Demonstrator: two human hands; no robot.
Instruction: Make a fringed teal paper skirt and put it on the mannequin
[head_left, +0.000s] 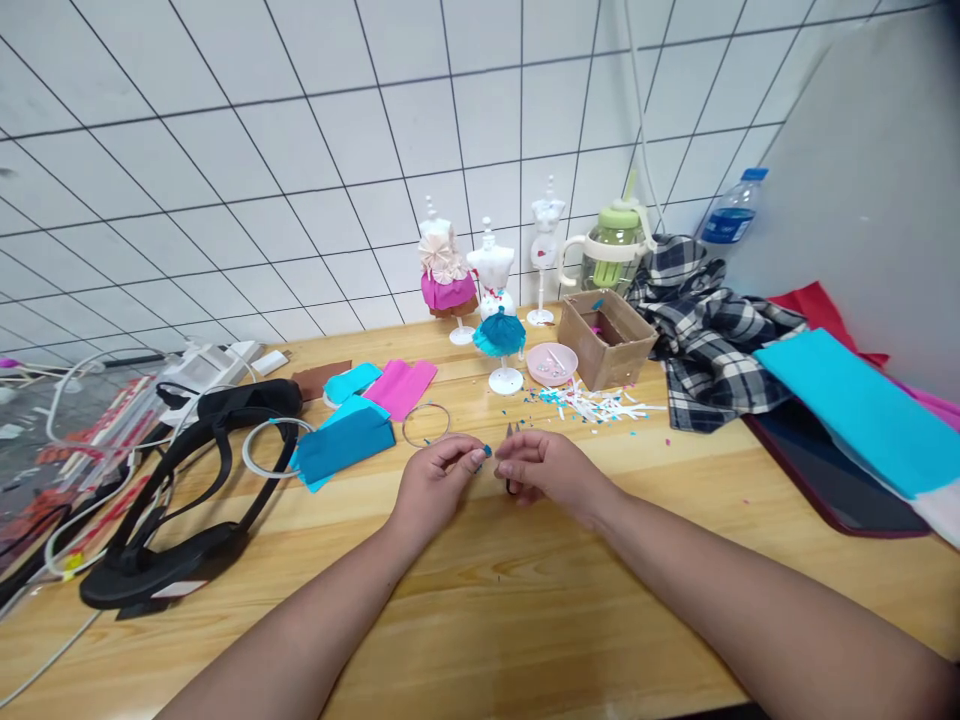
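Note:
My left hand [444, 480] is closed, with thumb and forefinger pinching a small blue scrap of paper [487, 452]. Just to its right, my right hand [551, 470] has its thumb and fingers drawn together at the tips; whatever lies between them is too small to make out. Scissors [511, 430] show behind and below the right fingers, partly covered, and I cannot tell whether they rest on the table. Beyond the hands stands a white mini dress form [492, 268] wearing a blue paper skirt [500, 334].
Two more dress forms [448, 275] [547, 235] stand behind. A pink dish [552, 377], cardboard box [626, 350] and paper shreds [592, 402] are right of centre. Folded blue paper [345, 443], pink paper [403, 387], a wire ring [426, 443] and a black headset [240, 500] lie left.

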